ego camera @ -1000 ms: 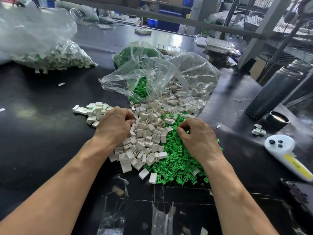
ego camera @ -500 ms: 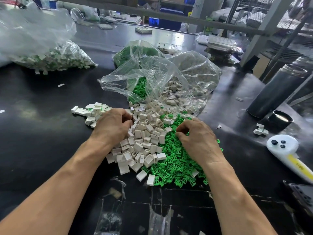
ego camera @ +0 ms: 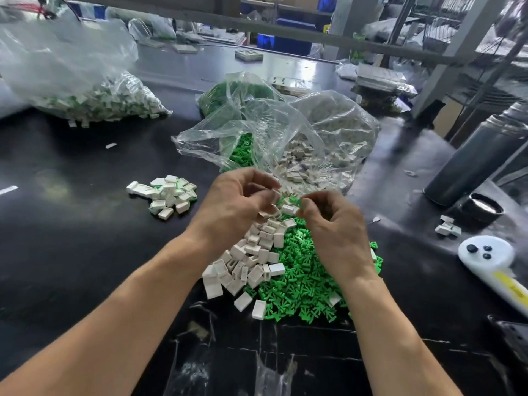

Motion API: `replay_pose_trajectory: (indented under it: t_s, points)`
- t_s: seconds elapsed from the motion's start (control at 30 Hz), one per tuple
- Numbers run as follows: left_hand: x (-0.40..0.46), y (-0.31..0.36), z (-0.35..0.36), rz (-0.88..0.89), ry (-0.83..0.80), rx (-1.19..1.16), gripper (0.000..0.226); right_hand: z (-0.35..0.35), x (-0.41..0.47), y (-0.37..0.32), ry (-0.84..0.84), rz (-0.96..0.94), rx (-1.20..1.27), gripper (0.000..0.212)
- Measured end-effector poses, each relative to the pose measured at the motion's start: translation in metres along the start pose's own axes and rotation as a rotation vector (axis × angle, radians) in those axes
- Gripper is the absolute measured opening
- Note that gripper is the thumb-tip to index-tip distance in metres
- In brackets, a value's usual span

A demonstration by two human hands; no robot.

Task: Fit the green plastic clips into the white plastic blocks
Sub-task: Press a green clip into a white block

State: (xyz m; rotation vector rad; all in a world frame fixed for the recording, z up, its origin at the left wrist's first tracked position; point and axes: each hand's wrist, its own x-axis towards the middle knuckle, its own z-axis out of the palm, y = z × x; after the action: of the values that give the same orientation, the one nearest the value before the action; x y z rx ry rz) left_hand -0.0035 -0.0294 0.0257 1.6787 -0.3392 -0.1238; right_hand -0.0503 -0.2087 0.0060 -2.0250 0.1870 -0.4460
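We see both hands risen off the heap since a second ago. Then our left hand (ego camera: 234, 207) lay knuckles-up on the white blocks (ego camera: 251, 252) and our right hand (ego camera: 334, 232) pressed into the green clips (ego camera: 303, 281); now both hang above the piles near the middle of the frame, drawn closer together, fingertips almost meeting just under the mouth of the clear bag (ego camera: 271, 132). The left fingers have curled round what looks like a white block, though blur hides it; the right fingertips pinch something small, too blurred to name. More of both piles shows beneath the wrists, where the hands had covered them.
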Motion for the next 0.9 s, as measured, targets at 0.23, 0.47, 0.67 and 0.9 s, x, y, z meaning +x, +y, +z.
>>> replay_pose_trajectory:
  t_s: [0.23, 0.47, 0.67, 0.9]
  points:
    - [-0.009, -0.023, 0.015, -0.015, 0.049, -0.160, 0.013, 0.004, -0.001, 0.000, -0.068, -0.023, 0.307, 0.015]
    - [-0.012, -0.028, 0.012, 0.009, 0.048, -0.154, 0.013, 0.007, -0.005, -0.006, -0.108, -0.033, 0.338, 0.017]
    - [-0.013, -0.028, 0.010, 0.049, 0.036, -0.161, 0.015, 0.008, -0.007, -0.008, -0.142, -0.025, 0.327, 0.013]
    - [-0.012, -0.029, 0.010, 0.059, 0.063, -0.184, 0.020, 0.010, -0.007, -0.005, -0.155, -0.046, 0.244, 0.013]
